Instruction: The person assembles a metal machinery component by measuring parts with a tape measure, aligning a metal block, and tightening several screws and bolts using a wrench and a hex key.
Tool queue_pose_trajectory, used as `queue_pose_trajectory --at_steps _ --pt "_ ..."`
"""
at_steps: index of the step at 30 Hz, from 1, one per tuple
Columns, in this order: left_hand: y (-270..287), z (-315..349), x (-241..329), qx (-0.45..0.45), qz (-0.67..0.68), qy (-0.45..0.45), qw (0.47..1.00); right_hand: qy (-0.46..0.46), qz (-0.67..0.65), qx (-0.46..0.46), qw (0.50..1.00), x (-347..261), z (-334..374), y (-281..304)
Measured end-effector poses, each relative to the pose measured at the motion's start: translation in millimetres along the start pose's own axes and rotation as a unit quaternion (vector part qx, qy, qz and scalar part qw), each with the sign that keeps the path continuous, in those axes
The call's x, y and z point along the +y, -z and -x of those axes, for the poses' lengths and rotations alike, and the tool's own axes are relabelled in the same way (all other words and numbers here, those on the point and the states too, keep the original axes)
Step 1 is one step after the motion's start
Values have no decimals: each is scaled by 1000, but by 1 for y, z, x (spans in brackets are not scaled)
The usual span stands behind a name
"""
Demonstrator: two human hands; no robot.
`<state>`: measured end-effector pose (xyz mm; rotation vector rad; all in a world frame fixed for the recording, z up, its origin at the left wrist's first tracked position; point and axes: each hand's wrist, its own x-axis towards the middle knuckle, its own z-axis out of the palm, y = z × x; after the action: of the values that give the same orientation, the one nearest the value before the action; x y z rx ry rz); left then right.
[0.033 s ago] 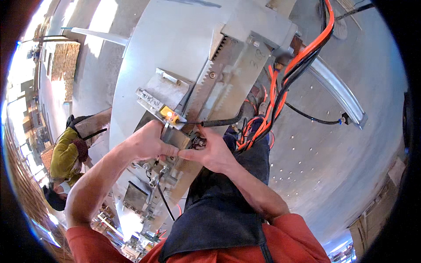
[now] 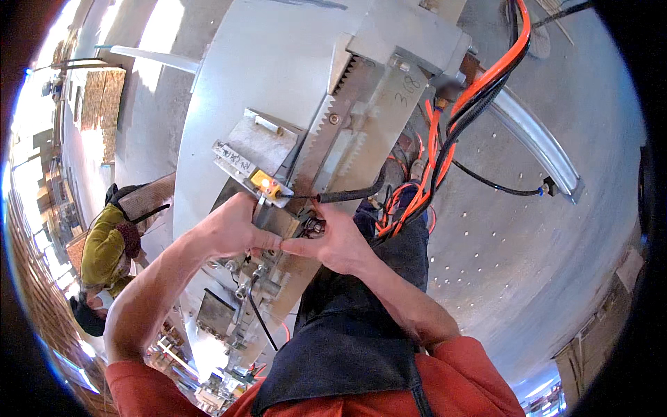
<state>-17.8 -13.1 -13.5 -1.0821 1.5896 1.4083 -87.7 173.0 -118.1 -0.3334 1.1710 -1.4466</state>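
Both of my hands curl around a small metal block [image 2: 281, 224] on the machine's rail. My left hand [image 2: 233, 228] grips its left side, while my right hand [image 2: 338, 242] grips the other. The two thumbs meet tip to tip at its near end, and most of the fingers are hidden behind or below it. Just beyond my left hand sits a yellow sensor [image 2: 264, 183] with a glowing light, fixed to a pale metal bracket [image 2: 233, 160]. A black sleeved cable [image 2: 352, 194] passes beyond my right hand. A toothed rack [image 2: 323, 128] runs away from the block.
A round white tabletop [image 2: 229, 83] carries the machine. Orange and black hoses [image 2: 479, 90] hang at the right, near a curved metal leg [image 2: 535, 139]. Clamps and fittings [image 2: 253, 281] lie nearer me on the rail. A co-worker [image 2: 104, 250] is at the left, beyond the table.
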Motion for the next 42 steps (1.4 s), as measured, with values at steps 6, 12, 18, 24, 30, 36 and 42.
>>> queue_pose_trajectory --at_steps 6,12,18,24,30,36,42 --pt "-10 4 -12 49 -38 -16 998 -54 -129 27 990 -3 6 -12" --pt "-18 7 -7 92 -1 73 993 -12 -108 47 993 -1 4 -11" --pt "-13 3 -21 36 -16 11 999 -68 -179 47 980 23 3 -21" --pt "-17 7 -45 46 92 -29 994 -46 -157 8 986 -4 3 -27" --pt "-21 22 -39 170 8 -169 971 -35 -123 -5 992 -3 5 -7" --pt "-48 -33 -75 261 31 -157 952 -125 -129 -36 983 -7 8 -4" --pt "-45 -16 -69 263 37 -189 945 -142 -182 58 971 -16 29 -16"
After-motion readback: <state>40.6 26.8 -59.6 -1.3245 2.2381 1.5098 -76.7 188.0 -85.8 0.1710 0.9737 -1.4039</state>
